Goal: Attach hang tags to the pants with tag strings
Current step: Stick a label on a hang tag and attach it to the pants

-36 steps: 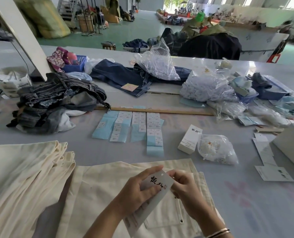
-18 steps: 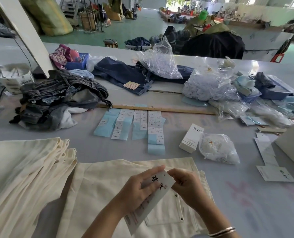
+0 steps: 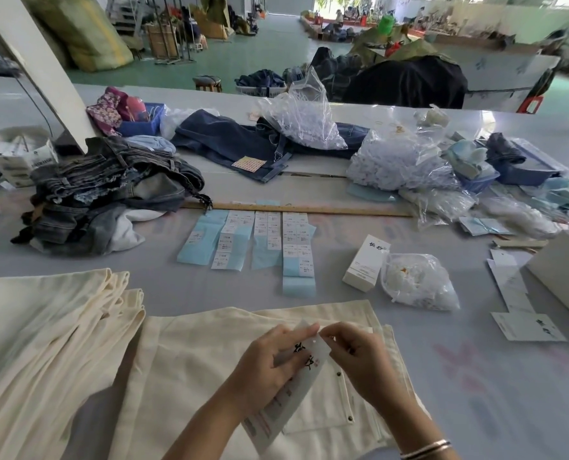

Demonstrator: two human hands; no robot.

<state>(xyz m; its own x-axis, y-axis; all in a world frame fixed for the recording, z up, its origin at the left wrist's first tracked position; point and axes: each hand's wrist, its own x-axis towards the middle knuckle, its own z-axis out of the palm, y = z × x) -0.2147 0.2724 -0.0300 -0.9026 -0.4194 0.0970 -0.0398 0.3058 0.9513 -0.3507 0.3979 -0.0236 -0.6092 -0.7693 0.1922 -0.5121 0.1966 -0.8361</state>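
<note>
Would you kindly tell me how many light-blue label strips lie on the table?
4, side by side below the wooden ruler: leftmost, second, third, longest rightmost.

green floor (image 3: 270, 44), long grey table (image 3: 475, 376), daylight

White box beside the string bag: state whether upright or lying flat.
Lying flat: the white box rests on its broad side, printed face up.

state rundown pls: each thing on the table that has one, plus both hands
left hand: grips the hang tag
right hand: pinches at the tag's top end
hang tag: held above the cream pants, not visibly attached
cream pants: laid flat, pocket up
cream stack: folded, piled
sticker strips: laid out in rows
string bag: lying beside the white box
</note>
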